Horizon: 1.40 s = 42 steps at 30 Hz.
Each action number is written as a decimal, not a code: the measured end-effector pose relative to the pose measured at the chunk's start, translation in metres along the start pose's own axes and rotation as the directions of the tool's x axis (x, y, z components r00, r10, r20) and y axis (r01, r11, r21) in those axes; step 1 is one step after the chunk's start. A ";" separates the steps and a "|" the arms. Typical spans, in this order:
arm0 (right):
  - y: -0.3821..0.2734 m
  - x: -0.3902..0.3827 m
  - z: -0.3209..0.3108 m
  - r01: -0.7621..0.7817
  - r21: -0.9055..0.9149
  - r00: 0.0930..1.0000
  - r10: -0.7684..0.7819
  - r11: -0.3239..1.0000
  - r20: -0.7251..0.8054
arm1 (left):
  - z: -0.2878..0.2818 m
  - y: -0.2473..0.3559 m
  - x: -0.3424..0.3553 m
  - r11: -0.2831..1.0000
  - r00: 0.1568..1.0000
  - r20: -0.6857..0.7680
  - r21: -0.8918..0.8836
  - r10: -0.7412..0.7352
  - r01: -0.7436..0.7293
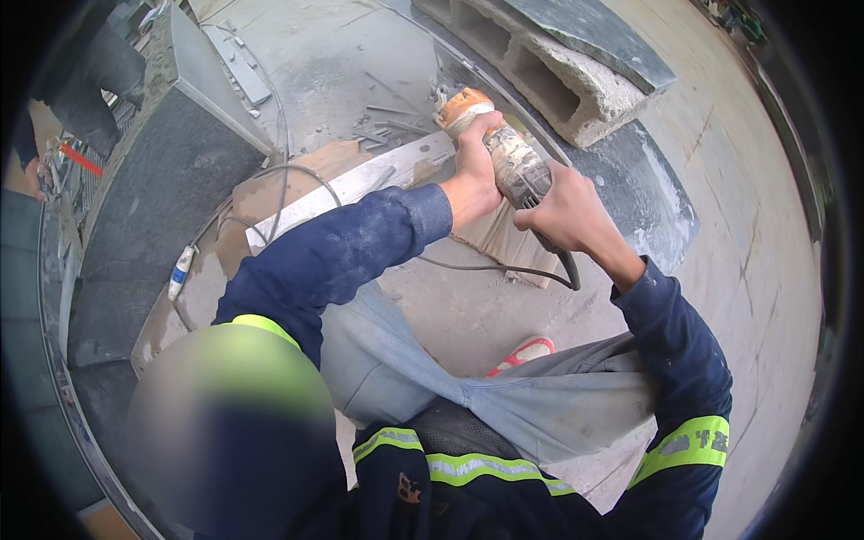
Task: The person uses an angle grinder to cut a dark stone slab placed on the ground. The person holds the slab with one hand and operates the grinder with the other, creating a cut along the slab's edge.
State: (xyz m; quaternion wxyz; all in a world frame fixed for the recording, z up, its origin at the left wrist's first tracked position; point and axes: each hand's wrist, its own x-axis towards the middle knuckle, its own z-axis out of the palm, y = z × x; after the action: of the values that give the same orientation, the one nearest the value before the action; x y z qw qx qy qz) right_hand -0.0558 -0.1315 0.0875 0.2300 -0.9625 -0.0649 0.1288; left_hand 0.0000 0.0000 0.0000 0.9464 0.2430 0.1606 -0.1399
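A dusty angle grinder (519,168) with an orange head slants across the middle of the view, its head toward the far side. My left hand (475,168) is wrapped round the front of its body, just behind the head. The fingers of my right hand (569,211) close on the rear end, where a dark power cord (573,273) comes out and loops back to the left. Beyond the grinder's head lies the edge of a dark stone slab (652,193). Whether the disc touches that edge cannot be made out.
A hollow concrete block (540,76) rests on the slab, with a dark stone piece (612,40) on top. A pale board (360,184), stone strips (396,112) and a cord connector (183,272) lie leftward. Past a large upright slab (166,198), another person's hand (36,180) shows.
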 end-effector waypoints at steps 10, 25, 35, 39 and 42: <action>-0.044 0.035 0.003 0.112 0.028 0.993 -0.112 0.993 0.029 | -0.003 0.066 -0.003 0.997 0.997 0.031 0.013 0.071 -0.071; -0.062 0.092 0.027 0.145 -0.534 0.846 -0.384 0.833 -0.369 | -0.087 0.188 0.018 0.925 0.872 -0.312 0.168 0.378 -0.341; -0.071 0.151 0.015 -0.014 -0.861 0.871 -0.418 0.509 -0.260 | -0.112 0.201 0.008 0.933 0.835 -0.417 0.146 0.360 -0.329; -0.086 0.164 0.025 -0.044 -0.875 0.872 -0.409 0.483 -0.270 | -0.122 0.207 0.001 0.926 0.834 -0.402 0.176 0.378 -0.335; -0.087 0.168 0.024 0.009 -0.904 0.871 -0.447 0.428 -0.203 | -0.125 0.210 0.002 0.927 0.817 -0.438 0.164 0.375 -0.337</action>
State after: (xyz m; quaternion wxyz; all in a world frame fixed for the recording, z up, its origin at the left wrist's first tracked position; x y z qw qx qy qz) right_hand 0.0923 -0.0133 0.0699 -0.2770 -0.9242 -0.2051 -0.1643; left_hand 0.0442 0.2394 -0.0177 0.8797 0.3318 0.3270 0.0951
